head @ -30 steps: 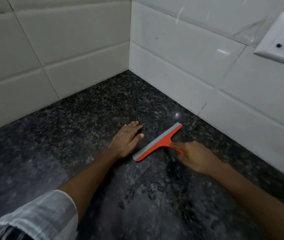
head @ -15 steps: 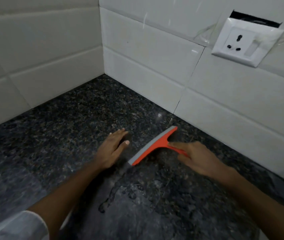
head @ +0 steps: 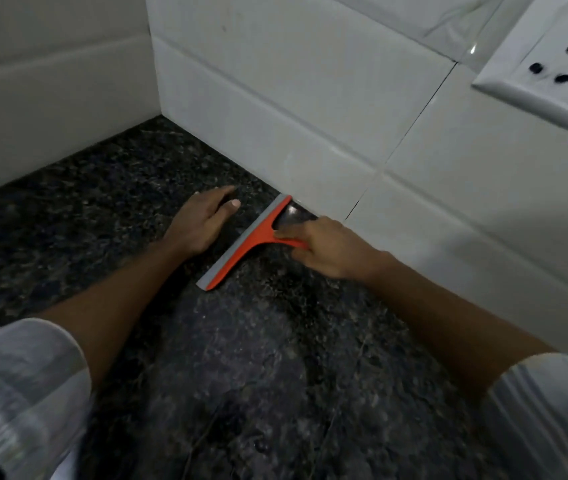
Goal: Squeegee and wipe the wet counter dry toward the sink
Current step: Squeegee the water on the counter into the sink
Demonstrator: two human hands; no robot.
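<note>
Curling round the orange handle, the right hand (head: 331, 249) grips the squeegee (head: 246, 242), index finger stretched along the neck. Blade lies on the dark granite counter (head: 258, 375), grey rubber edge facing left, far tip touching the foot of the white tiled wall (head: 310, 133). Left hand (head: 202, 220) rests flat just beside the blade, fingers straight and together, thumb apart. Open counter runs left to the corner and toward the viewer. Wall socket (head: 549, 60) upper right.

Your right hand (head: 331, 249) hides the squeegee (head: 246, 242) handle's end; the frame's right edge crops the wall socket (head: 549, 64).
</note>
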